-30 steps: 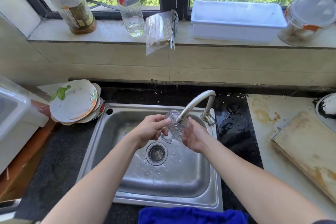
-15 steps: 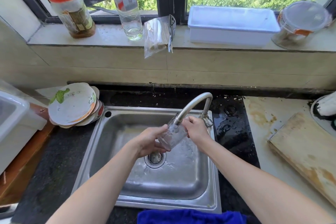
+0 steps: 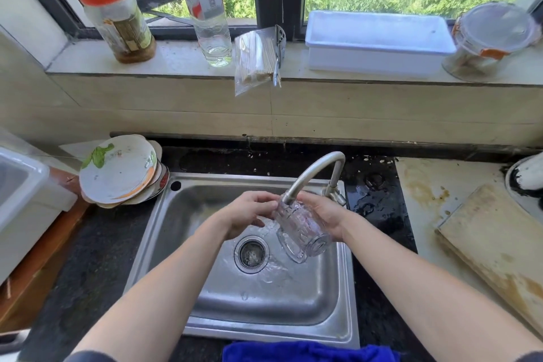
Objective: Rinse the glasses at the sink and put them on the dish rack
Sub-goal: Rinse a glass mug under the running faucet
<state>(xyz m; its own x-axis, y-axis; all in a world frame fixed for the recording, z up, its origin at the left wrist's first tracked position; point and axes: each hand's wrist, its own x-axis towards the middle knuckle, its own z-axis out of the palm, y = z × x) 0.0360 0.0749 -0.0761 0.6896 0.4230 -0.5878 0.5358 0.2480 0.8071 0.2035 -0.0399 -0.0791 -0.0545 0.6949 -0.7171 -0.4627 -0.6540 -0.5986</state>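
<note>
A clear ribbed glass mug is tilted under the faucet, its mouth up at the spout and its base and handle pointing toward me. My right hand cups the glass from the right. My left hand touches its rim on the left with the fingertips. Water runs over the steel sink around the drain.
Stacked plates lean at the sink's left corner beside a white tub. A wooden board lies on the right counter. A blue cloth hangs at the front edge. The sill holds a jar, bottle and white tray.
The glass has swung from pointing down-left to pointing down-right with its base toward me. My right hand has dropped from the spout to cup the glass. The view shifted slightly.
</note>
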